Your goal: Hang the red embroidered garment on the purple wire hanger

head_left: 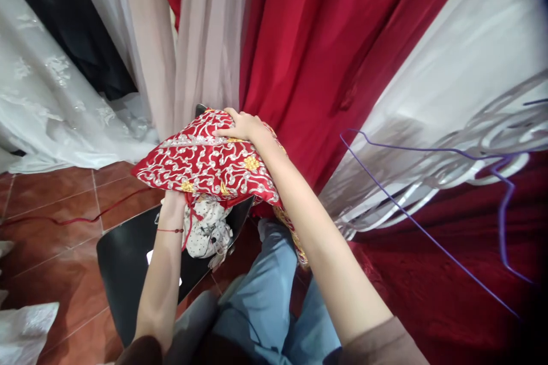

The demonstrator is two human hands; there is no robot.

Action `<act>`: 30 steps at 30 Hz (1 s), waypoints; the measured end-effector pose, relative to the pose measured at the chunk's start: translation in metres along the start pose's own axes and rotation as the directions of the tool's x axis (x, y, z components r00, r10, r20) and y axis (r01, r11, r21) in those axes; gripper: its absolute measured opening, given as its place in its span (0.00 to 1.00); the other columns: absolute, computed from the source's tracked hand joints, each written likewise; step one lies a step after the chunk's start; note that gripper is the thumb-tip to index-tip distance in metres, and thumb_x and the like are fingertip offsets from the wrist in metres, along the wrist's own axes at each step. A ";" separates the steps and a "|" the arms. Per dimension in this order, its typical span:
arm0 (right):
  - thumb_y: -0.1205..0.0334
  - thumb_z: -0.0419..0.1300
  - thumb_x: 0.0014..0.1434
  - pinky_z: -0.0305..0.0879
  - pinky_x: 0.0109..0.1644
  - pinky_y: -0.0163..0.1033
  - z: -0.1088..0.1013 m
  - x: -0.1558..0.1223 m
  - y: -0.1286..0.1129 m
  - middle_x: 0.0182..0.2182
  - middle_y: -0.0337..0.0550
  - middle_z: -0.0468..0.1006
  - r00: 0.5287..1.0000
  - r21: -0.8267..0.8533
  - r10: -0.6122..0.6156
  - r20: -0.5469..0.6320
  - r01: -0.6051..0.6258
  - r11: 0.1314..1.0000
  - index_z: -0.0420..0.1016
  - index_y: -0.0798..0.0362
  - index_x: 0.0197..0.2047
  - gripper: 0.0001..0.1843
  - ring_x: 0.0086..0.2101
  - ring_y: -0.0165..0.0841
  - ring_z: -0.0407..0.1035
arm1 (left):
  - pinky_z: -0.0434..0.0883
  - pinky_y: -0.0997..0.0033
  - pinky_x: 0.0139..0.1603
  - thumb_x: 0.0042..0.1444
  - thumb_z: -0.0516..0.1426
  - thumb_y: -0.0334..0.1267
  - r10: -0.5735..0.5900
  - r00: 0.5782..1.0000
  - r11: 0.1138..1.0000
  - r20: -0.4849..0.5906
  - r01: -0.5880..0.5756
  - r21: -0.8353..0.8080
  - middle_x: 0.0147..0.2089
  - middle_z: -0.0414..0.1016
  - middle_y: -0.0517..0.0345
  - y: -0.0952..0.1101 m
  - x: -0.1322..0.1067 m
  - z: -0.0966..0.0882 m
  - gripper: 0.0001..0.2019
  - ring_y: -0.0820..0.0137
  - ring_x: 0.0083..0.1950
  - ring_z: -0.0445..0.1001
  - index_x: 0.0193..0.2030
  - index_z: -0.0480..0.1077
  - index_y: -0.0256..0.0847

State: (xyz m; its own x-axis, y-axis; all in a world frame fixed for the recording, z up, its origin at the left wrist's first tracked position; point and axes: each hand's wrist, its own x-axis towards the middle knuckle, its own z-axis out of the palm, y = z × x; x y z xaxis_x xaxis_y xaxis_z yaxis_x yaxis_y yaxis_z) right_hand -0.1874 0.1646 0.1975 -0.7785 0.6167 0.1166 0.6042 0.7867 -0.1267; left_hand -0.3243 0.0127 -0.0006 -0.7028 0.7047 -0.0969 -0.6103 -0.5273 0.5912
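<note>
Above, right hand [243, 126] rests on embroidered cloth [209, 162], fingers apart; left hand hidden beneath, its fingers' state unclear.

"Can you read any lettering, label, brand or number anywhere here?"
"None. Even the small white patches [149, 257] on the black surface [120, 262] show nothing I can read."

purple hanger [428, 150], reddish tiled floor [64, 271]

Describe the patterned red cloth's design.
The cloth has winding silvery patterning with yellow accents, best in head view.
</note>
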 end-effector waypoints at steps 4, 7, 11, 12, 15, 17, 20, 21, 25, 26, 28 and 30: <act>0.31 0.56 0.54 0.56 0.63 0.60 0.001 0.001 0.002 0.61 0.59 0.68 1.000 0.020 -0.010 -0.024 0.010 1.000 0.53 0.48 0.71 0.49 0.59 0.53 0.64 | 0.71 0.63 0.61 0.68 0.44 0.40 0.046 0.997 0.991 -0.057 -0.038 0.126 0.44 0.79 0.59 0.000 -0.010 0.012 0.13 0.67 0.54 0.75 0.46 0.67 0.40; 0.31 0.56 0.54 0.56 0.62 0.61 0.001 0.001 0.004 0.61 0.59 0.69 0.999 0.034 -0.017 -0.031 0.018 0.999 0.54 0.49 0.71 0.49 0.58 0.54 0.65 | 0.71 0.62 0.60 0.67 0.44 0.43 0.039 0.999 0.970 -0.035 -0.029 0.242 0.45 0.79 0.58 0.002 -0.014 0.016 0.14 0.66 0.55 0.74 0.45 0.67 0.41; 0.33 0.57 0.54 0.55 0.63 0.61 0.002 0.000 0.005 0.61 0.58 0.69 0.999 0.052 -0.027 -0.038 0.029 0.998 0.54 0.49 0.71 0.48 0.58 0.52 0.65 | 0.72 0.64 0.59 0.65 0.46 0.49 0.079 0.997 0.948 0.026 -0.083 0.307 0.46 0.78 0.60 0.002 -0.013 0.015 0.15 0.65 0.57 0.73 0.44 0.68 0.44; 0.33 0.57 0.54 0.55 0.63 0.61 0.002 0.000 0.005 0.61 0.58 0.68 0.999 0.055 -0.028 -0.039 0.030 0.998 0.54 0.49 0.71 0.48 0.58 0.52 0.65 | 0.73 0.62 0.59 0.64 0.47 0.52 0.077 0.997 0.945 0.024 -0.080 0.318 0.47 0.78 0.60 0.002 -0.013 0.015 0.16 0.65 0.57 0.73 0.45 0.68 0.45; 0.34 0.57 0.54 0.55 0.63 0.61 0.002 -0.001 0.006 0.62 0.56 0.68 0.999 0.063 -0.015 -0.039 0.017 0.998 0.54 0.48 0.71 0.48 0.58 0.53 0.65 | 0.72 0.60 0.60 0.64 0.46 0.53 0.038 0.999 0.947 -0.020 -0.030 0.320 0.48 0.78 0.62 0.002 -0.012 0.018 0.18 0.65 0.57 0.72 0.47 0.68 0.46; 0.34 0.58 0.54 0.55 0.63 0.61 0.002 -0.001 0.006 0.62 0.56 0.68 0.999 0.072 -0.008 -0.041 0.011 0.997 0.54 0.48 0.71 0.48 0.58 0.53 0.64 | 0.71 0.62 0.61 0.65 0.43 0.51 0.037 0.998 0.949 -0.040 -0.023 0.315 0.49 0.78 0.65 0.004 -0.013 0.022 0.17 0.68 0.58 0.71 0.50 0.67 0.48; 0.32 0.58 0.53 0.54 0.64 0.62 0.003 -0.001 0.007 0.62 0.56 0.68 0.999 0.084 -0.018 -0.045 0.021 0.996 0.54 0.48 0.71 0.49 0.59 0.54 0.63 | 0.69 0.67 0.63 0.67 0.39 0.49 0.067 0.998 0.942 -0.018 -0.057 0.330 0.51 0.78 0.67 0.005 -0.014 0.029 0.19 0.72 0.59 0.71 0.53 0.66 0.50; 0.32 0.57 0.53 0.53 0.64 0.62 0.003 -0.001 0.007 0.62 0.56 0.68 0.999 0.086 -0.020 -0.042 0.024 0.996 0.54 0.49 0.71 0.49 0.59 0.54 0.63 | 0.68 0.68 0.63 0.67 0.38 0.49 0.078 0.997 0.939 -0.007 -0.071 0.336 0.52 0.77 0.67 0.006 -0.014 0.031 0.20 0.73 0.59 0.71 0.53 0.66 0.50; 0.29 0.55 0.52 0.53 0.64 0.62 0.003 0.000 0.009 0.62 0.56 0.68 0.999 0.090 -0.025 -0.031 0.027 0.996 0.53 0.48 0.71 0.51 0.59 0.54 0.63 | 0.67 0.66 0.64 0.66 0.38 0.53 0.135 0.991 0.916 0.026 -0.134 0.378 0.54 0.76 0.67 0.006 -0.017 0.035 0.22 0.72 0.58 0.71 0.54 0.66 0.50; 0.28 0.54 0.52 0.52 0.64 0.62 0.002 -0.001 0.010 0.62 0.56 0.68 0.999 0.092 -0.025 -0.028 0.028 0.995 0.52 0.48 0.71 0.51 0.59 0.54 0.63 | 0.67 0.65 0.64 0.65 0.38 0.53 0.138 0.990 0.908 0.036 -0.141 0.394 0.54 0.76 0.67 0.006 -0.017 0.036 0.22 0.72 0.59 0.71 0.54 0.66 0.50; 0.27 0.53 0.52 0.52 0.64 0.62 0.002 -0.001 0.011 0.63 0.56 0.66 0.999 0.099 -0.028 -0.022 0.030 0.995 0.52 0.48 0.71 0.52 0.60 0.54 0.62 | 0.66 0.63 0.66 0.66 0.37 0.52 0.139 0.990 0.898 0.027 -0.138 0.418 0.53 0.77 0.67 0.005 -0.017 0.037 0.22 0.71 0.59 0.70 0.53 0.66 0.50; 0.27 0.53 0.52 0.53 0.64 0.61 0.002 -0.001 0.013 0.64 0.56 0.66 0.999 0.109 -0.034 -0.021 0.036 0.993 0.52 0.48 0.72 0.52 0.60 0.53 0.62 | 0.65 0.60 0.67 0.66 0.36 0.51 0.149 0.989 0.888 -0.009 -0.130 0.442 0.51 0.78 0.67 0.005 -0.015 0.036 0.21 0.70 0.59 0.70 0.50 0.66 0.50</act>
State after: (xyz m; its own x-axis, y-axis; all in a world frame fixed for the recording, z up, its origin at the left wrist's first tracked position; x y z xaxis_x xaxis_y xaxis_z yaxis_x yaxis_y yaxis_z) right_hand -0.1798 0.1741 0.1938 -0.7950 0.5900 0.1414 0.5534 0.8007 -0.2295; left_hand -0.3036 0.0167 0.0325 -0.7895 0.6136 -0.0149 -0.2887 -0.3498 0.8912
